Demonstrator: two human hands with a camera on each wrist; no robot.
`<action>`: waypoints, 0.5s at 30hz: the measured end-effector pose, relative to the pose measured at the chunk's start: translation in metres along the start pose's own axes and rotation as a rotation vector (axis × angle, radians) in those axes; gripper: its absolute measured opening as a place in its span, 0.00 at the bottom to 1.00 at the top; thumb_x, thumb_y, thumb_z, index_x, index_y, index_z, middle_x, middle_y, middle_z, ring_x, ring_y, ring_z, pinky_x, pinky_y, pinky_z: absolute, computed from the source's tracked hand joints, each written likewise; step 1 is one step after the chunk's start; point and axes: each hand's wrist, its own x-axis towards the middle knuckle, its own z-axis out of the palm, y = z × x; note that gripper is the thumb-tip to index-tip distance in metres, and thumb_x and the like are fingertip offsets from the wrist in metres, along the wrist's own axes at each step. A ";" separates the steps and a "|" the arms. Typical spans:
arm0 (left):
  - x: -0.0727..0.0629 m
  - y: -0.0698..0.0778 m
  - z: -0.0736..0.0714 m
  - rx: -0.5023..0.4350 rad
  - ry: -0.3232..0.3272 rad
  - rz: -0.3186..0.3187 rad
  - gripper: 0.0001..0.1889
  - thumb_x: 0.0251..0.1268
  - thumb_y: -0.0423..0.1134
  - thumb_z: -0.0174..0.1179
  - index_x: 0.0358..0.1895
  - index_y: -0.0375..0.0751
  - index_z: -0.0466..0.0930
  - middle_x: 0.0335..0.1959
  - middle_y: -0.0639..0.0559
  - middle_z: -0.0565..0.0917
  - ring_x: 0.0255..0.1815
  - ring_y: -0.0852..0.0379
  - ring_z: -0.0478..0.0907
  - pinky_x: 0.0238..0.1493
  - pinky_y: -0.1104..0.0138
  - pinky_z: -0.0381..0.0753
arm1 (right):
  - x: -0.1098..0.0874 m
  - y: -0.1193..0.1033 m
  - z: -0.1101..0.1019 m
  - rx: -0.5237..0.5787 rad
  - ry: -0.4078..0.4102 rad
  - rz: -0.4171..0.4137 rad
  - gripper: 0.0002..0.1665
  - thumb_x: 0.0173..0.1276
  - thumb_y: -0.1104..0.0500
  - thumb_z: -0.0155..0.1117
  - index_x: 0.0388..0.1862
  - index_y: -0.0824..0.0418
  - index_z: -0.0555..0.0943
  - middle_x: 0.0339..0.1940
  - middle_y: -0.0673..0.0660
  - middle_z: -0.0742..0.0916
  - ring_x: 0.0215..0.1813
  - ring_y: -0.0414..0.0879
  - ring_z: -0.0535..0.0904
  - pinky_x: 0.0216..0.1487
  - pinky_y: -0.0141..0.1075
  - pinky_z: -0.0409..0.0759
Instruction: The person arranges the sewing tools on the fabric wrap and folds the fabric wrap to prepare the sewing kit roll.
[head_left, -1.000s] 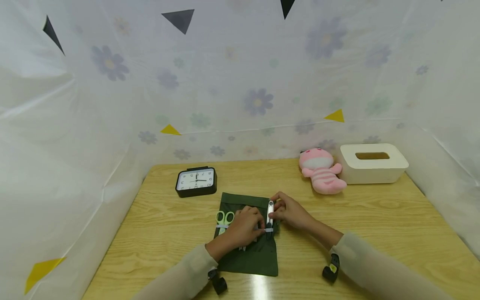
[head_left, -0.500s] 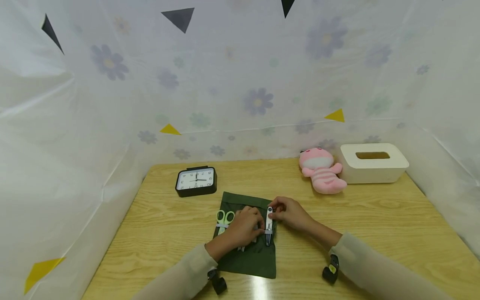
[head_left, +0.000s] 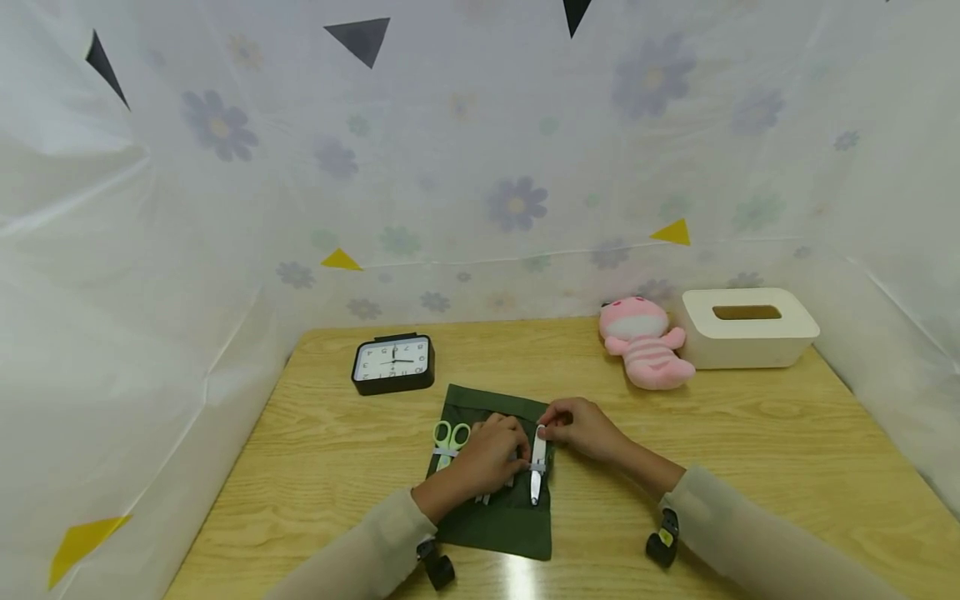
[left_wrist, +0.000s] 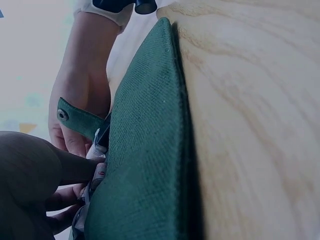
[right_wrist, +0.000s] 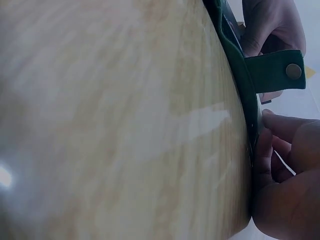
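A dark green fabric tool pouch (head_left: 495,529) lies spread on the table. My right hand (head_left: 585,429) pinches the upper end of a slim white-and-silver tool (head_left: 538,454), whose kind I cannot tell. This tool passes under a grey elastic band (head_left: 537,467) near the pouch's right side, its silver tip showing below. With curled fingers, my left hand (head_left: 491,454) holds the band's left side; the exact grip is partly hidden. Light-green-handled scissors (head_left: 444,442) sit under another grey band at the pouch's left. Beneath the left hand, small silver ends (head_left: 482,498) of other items peek out.
A snap-button strap (right_wrist: 277,71) sticks out from the pouch's edge in the right wrist view. Behind stand a black-framed clock (head_left: 393,364) at left, a pink plush toy (head_left: 648,346) and a white tissue box (head_left: 750,346) at right. The wooden table (head_left: 322,467) surrounds the pouch.
The right hand has moved down toward me, sliding the white-and-silver tool farther through the band, so its silver tip now extends below. The left hand has stayed in place.
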 end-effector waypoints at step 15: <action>0.000 -0.001 0.002 -0.002 0.011 -0.008 0.08 0.68 0.46 0.71 0.30 0.60 0.83 0.42 0.63 0.79 0.55 0.56 0.73 0.54 0.52 0.73 | -0.008 -0.002 0.003 -0.063 -0.090 -0.061 0.04 0.69 0.56 0.73 0.39 0.55 0.90 0.29 0.47 0.85 0.29 0.37 0.75 0.30 0.30 0.74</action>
